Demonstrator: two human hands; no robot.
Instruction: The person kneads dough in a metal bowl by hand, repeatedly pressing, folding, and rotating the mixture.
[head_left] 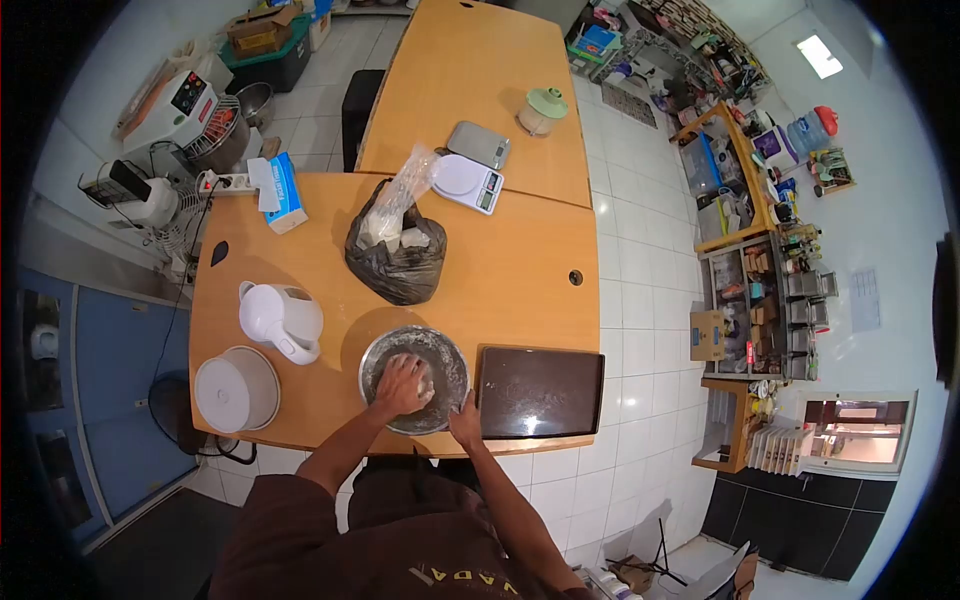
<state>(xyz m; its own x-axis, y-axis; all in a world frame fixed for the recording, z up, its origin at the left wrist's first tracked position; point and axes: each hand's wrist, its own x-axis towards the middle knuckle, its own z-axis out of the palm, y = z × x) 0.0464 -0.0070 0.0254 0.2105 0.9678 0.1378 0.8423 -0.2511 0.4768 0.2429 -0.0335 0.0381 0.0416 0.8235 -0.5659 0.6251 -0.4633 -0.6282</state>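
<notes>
A round metal mixing bowl stands near the front edge of the table, its inside smeared with pale flour or batter. Inside it, my left hand is pressed down with curled fingers on a small lump of pale dough, which the hand partly covers. My right hand grips the bowl's right rim, thumb side up. Just right of that hand lies a dark baking tray, with light marks on its surface.
Left of the bowl stand a white electric kettle and a white round container. Behind it are a black plastic bag, a white kitchen scale, a grey scale, a green-lidded jar and a blue tissue box.
</notes>
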